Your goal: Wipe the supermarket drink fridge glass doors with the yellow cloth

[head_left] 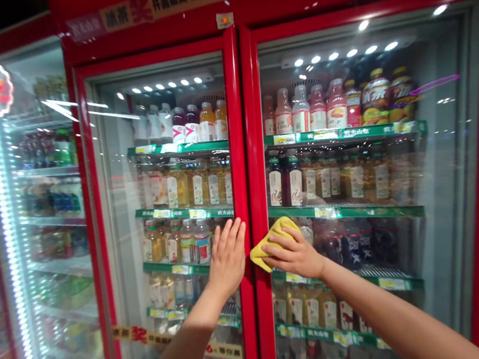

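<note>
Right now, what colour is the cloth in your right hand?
The cloth is yellow; it shows best in the head view.

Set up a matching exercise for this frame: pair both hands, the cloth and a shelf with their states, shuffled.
Things:
1. Bare left hand
2. Bare right hand
3. Crumpled yellow cloth
4. Green-edged cooler shelf

States:
A. Behind glass, bearing bottled drinks
B. Bunched against the right red-framed glass cooler door
C. Flat on the left red-framed glass cooler door, fingers up
D. Pressing over the cloth

Pairs: 1-C; 2-D; 3-B; 4-A
</note>
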`<state>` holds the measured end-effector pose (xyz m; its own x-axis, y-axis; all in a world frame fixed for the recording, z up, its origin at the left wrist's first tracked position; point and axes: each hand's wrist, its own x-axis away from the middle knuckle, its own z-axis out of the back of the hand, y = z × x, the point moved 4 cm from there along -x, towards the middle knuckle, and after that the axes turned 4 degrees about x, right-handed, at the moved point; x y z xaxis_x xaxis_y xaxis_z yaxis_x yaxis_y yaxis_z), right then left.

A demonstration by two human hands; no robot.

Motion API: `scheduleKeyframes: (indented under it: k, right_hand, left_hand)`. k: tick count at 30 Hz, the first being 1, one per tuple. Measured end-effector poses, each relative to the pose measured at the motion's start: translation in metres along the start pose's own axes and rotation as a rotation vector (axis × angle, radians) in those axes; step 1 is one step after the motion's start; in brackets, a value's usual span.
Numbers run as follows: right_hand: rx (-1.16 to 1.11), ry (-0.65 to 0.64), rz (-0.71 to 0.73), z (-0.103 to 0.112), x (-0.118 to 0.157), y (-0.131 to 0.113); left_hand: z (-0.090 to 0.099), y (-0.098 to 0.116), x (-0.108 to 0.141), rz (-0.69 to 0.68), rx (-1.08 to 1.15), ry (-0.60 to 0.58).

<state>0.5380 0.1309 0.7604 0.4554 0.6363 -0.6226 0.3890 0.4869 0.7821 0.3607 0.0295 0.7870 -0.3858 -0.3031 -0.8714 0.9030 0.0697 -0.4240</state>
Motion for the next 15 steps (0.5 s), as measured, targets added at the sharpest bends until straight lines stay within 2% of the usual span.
scheduleKeyframes:
  k: [3,6,10,15]
  right_hand:
    - [-0.003,-0.053,0.045,-0.014,-0.003,-0.012]
    - [0.048,-0.127,-0.001,-0.025,-0.010,0.000]
    - [0.125,-0.153,-0.128,-0.032,-0.037,0.050]
    - [0.198,-0.171,-0.352,-0.035,-0.101,0.139]
  left_hand:
    - [0.003,-0.003,0.004,0.001,-0.008,-0.015]
    - [0.004,-0.005,0.006,-0.005,-0.008,-0.016]
    - [0.006,-0.004,0.003,0.005,-0.001,0.029]
    - [0.004,0.000,-0.009,-0.002,-0.005,0.065]
